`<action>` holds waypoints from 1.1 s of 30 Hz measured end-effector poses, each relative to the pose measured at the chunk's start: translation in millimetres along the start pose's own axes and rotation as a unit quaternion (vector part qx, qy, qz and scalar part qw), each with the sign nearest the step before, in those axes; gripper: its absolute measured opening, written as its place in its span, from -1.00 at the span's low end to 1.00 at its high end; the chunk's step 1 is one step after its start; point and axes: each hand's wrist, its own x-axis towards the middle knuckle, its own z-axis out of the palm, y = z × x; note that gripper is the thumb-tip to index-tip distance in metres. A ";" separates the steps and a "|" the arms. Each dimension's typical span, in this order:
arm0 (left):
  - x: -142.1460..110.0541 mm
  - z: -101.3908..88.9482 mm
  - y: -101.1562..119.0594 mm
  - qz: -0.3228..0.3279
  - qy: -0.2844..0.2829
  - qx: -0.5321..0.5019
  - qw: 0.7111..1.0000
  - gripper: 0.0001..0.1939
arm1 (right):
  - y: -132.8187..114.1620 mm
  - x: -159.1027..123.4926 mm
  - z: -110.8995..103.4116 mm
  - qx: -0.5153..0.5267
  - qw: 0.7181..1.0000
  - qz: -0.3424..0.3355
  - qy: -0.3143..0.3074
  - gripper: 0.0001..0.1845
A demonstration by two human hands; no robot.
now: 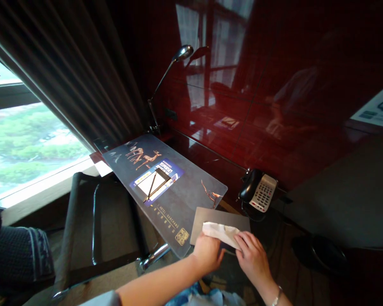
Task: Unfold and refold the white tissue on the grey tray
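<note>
A crumpled white paper tissue [219, 234] is held between my left hand [207, 253] and my right hand [252, 260], which pinch its two ends. It lies just over a flat grey rectangular pad [220, 225] on the dark desk [207, 159], and part of the pad is hidden by the tissue and my hands. A thin bracelet [276, 296] circles my right wrist. Both hands are close to the pad's near edge, and my left hand is also near a corner of the printed desk mat [181, 212].
A black push-button desk telephone [258, 190] sits right of the pad. Beyond the mat stands a slim metal desk lamp [167, 74]. A black office chair [98, 229] stands to the left, below a curtained window [28, 144]. A glossy red wall panel [242, 106] reflects the room.
</note>
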 end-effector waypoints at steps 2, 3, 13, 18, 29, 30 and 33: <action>-22.9 1.2 -15.2 0.031 0.107 0.037 0.993 -0.74 | 1.8 -9.4 -0.1 -0.012 1.000 -0.005 0.005 -0.53; -29.8 2.9 -23.8 0.054 0.184 0.058 0.980 -0.77 | 3.0 -13.6 0.9 -0.019 1.000 -0.004 0.004 -0.50; 45.6 -35.1 -52.0 -0.025 0.122 -0.032 0.992 -0.74 | 10.9 -27.5 9.4 0.045 0.990 0.037 0.130 -0.69; 52.5 -52.9 -56.9 -0.069 0.117 -0.058 0.989 -0.83 | 3.1 -17.8 16.2 0.148 0.980 0.061 0.116 -0.55; 60.1 -63.5 -56.9 -0.104 0.099 -0.101 0.984 -0.83 | 53.5 15.3 56.2 0.246 0.955 0.132 0.097 -0.70; 59.9 -63.9 -57.5 -0.100 0.097 -0.107 0.984 -0.81 | 53.1 13.8 53.3 0.243 0.956 0.129 0.099 -0.61; 59.7 -66.2 -62.7 -0.080 0.088 -0.139 0.983 -0.73 | 42.0 8.1 39.1 0.214 0.967 0.076 0.117 -0.41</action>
